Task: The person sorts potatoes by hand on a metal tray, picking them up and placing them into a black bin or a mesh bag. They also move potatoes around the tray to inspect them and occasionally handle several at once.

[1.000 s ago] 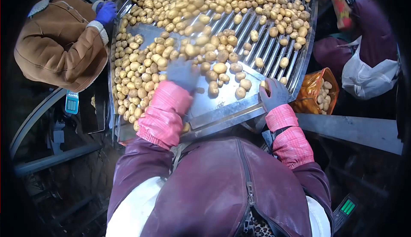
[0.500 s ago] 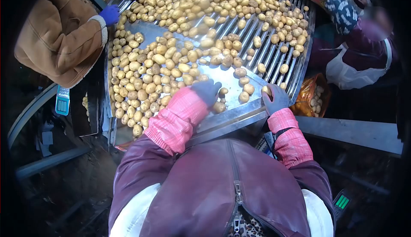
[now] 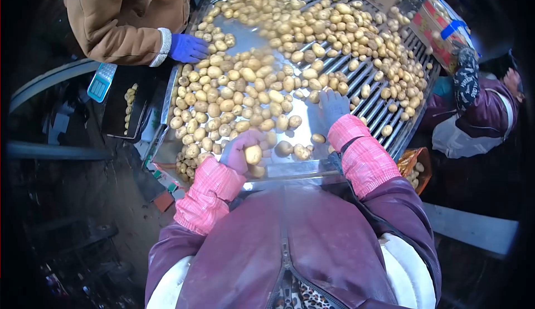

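Note:
My left hand (image 3: 238,154), gloved, is closed around a potato (image 3: 253,154) above the near left part of the metal sorting table (image 3: 304,167). Just below it another potato (image 3: 257,171) shows, partly hidden. My right hand (image 3: 334,106), in a grey glove, lies with fingers stretched forward at the border between the smooth metal sheet (image 3: 300,108) and the bars. Potatoes lie just beyond its fingertips. Between my hands a few loose potatoes (image 3: 301,151) rest on the sheet. A large heap of potatoes (image 3: 223,105) spreads to the left.
Metal bars (image 3: 370,77) carry more potatoes (image 3: 398,83). At left, a co-worker's purple-gloved hand (image 3: 188,48) touches the heap's edge. Another co-worker (image 3: 473,102) is at right beside a cardboard box (image 3: 437,30). An orange-lined container (image 3: 411,164) holds potatoes by the table's right corner.
My left hand has moved left and nearer to me, now with a potato in it. My right hand has left the near edge and moved forward. The view has shifted.

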Available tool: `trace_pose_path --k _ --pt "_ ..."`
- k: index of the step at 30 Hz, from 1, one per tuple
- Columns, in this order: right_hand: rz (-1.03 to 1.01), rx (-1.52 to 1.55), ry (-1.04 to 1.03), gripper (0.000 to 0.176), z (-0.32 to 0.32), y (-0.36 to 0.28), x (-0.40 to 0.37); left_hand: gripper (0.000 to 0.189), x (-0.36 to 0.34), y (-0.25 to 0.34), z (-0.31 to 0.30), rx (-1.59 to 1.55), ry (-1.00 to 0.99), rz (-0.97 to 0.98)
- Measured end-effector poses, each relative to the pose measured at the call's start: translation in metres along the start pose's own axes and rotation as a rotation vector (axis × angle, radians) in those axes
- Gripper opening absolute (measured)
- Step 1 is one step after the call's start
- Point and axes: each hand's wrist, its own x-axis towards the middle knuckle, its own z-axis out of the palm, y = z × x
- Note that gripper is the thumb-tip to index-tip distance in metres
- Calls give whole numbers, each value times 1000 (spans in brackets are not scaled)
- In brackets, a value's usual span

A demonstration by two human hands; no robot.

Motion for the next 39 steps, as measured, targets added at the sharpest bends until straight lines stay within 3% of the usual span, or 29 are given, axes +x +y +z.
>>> trace_pose_path --k 3,6,7,8,9,10,12,14,16,18,21,24,25,27,30,32,34,36,39 --pt "-46 200 -96 43 6 25 7 40 9 -15 -15 -88 -102 18" --pt "89 737 -50 39 6 18 -4 47 6 -13 -6 -114 -128 24" --pt "138 894 -145 33 -18 -1 -5 48 0 -3 8 -96 -100 14" --pt "-38 1020 -121 32 -31 -17 -6 49 -2 3 17 -79 -71 6" --pt "-217 1142 -96 30 -40 -29 -5 48 1 -3 19 47 -88 202" --pt "-206 1173 -215 29 -52 -41 3 46 3 -12 19 176 -102 395" --pt "-184 1224 -453 28 -67 -55 21 44 5 -14 15 97 -135 373" --pt "-555 821 147 28 -33 -52 56 42 3 -8 8 -332 -169 -58" --pt "-653 571 388 30 0 -57 98 38 2 -13 -7 -382 -152 -88" --pt "-530 520 280 34 17 -73 130 38 -3 -9 -9 -478 -83 -133" --pt "-512 258 59 47 34 -91 151 34 -10 2 -4 -473 33 -95" --pt "-561 -6 97 58 58 -66 169 31 -25 -2 -7 -80 5 211" --pt "-516 69 71 59 59 -56 173 43 -29 12 8 -191 161 124" --pt "-412 212 21 60 56 -34 178 42 -27 -3 -5 -216 210 158" --pt "-384 27 43 58 53 -7 156 41 -33 -5 -6 -374 298 94" --pt "-440 58 93 48 52 3 131 40 -37 -11 -13 -477 340 48" --pt "-483 135 157 48 66 12 107 41 -38 -31 -32 -406 221 147" --pt "-517 124 217 51 57 14 77 41 -39 -35 -45 -566 43 104" --pt "-530 188 236 53 29 9 37 40 -47 -26 -26 -566 208 120"
